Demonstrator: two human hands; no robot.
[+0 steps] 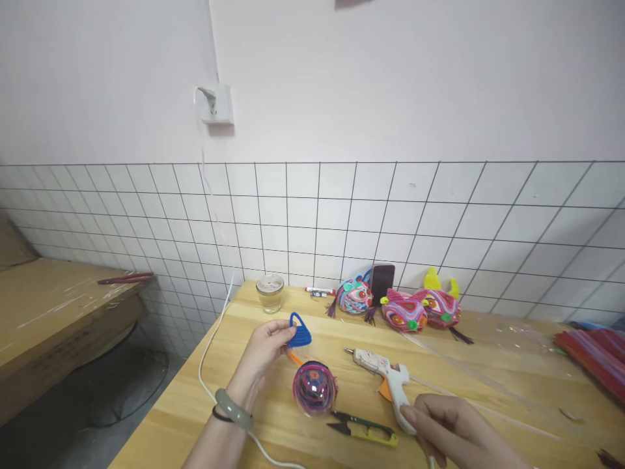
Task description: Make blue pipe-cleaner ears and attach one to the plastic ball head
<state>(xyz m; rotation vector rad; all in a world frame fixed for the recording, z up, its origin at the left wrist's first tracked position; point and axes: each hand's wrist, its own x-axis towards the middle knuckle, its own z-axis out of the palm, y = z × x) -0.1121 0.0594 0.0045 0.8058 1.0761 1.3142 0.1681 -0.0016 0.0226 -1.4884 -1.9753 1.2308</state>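
No legible text, possibly print on the marker (317,290), too small

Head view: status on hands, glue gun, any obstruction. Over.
Left hand pinching blue piece. Right hand at handle end of glue gun. Snips close by, possibly in the way.

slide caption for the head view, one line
Left hand pinches a blue piece; right hand is at the handle of a glue gun, snips lying nearby.

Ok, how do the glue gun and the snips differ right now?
The glue gun is white with an orange trigger; the snips have dark blades and a yellow handle. The right hand touches the glue gun's handle; neither hand touches the snips. In view, both point leftward.
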